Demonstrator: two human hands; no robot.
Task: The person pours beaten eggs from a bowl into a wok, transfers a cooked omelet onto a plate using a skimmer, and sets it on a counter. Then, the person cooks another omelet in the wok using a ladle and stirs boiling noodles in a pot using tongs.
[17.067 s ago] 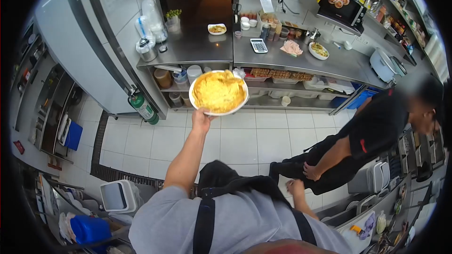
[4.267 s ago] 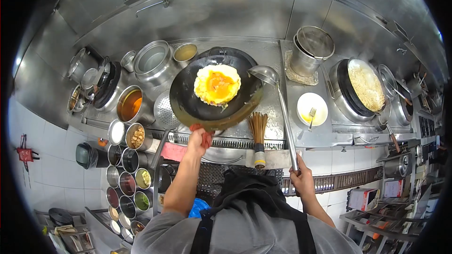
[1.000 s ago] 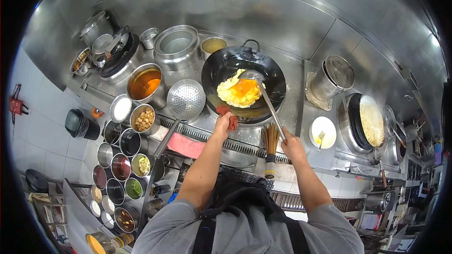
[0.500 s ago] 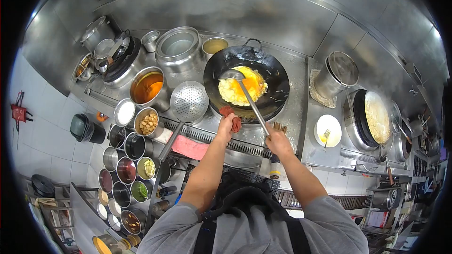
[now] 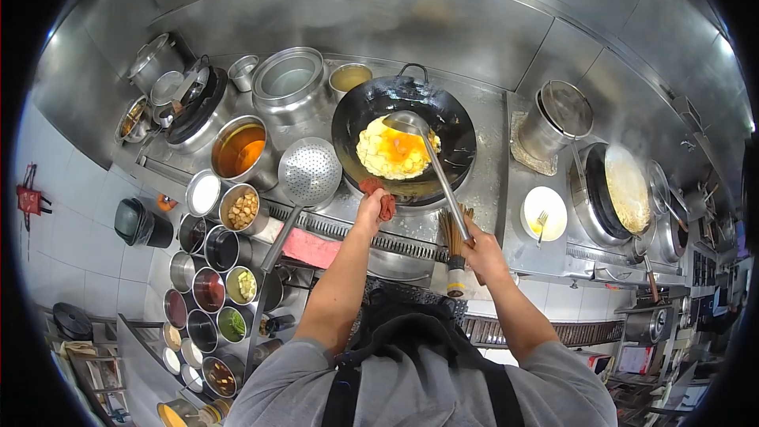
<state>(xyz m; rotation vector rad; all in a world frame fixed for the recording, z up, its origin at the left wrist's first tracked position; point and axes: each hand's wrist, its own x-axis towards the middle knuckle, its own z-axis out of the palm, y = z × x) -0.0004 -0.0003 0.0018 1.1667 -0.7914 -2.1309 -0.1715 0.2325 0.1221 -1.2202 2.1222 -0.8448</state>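
Note:
A black wok [image 5: 455, 130] sits on the burner in front of me, with a yellow egg mixture [image 5: 387, 160] in it, runny orange in the middle and set around the edge. My left hand [image 5: 370, 212] is closed on a folded red cloth [image 5: 386, 204] at the wok's near rim. The wok's near handle, if there is one, is hidden. My right hand [image 5: 484, 255] grips the end of a long-handled metal ladle [image 5: 443, 182]. The ladle's bowl lies at the far right edge of the egg. Beside that hand stands a bamboo brush [image 5: 453, 245].
A perforated skimmer [image 5: 310, 172] rests left of the wok, near a pot of orange liquid [image 5: 241, 150]. Several containers of ingredients stand at lower left. On the right are a white bowl with a fork [image 5: 553, 204], a strainer pot [image 5: 545, 138] and a second wok [image 5: 628, 190].
The ladle's bowl has moved right across the egg toward its far edge. My right hand has drawn back and to the right. My left hand stays at the rim. The view has shifted slightly.

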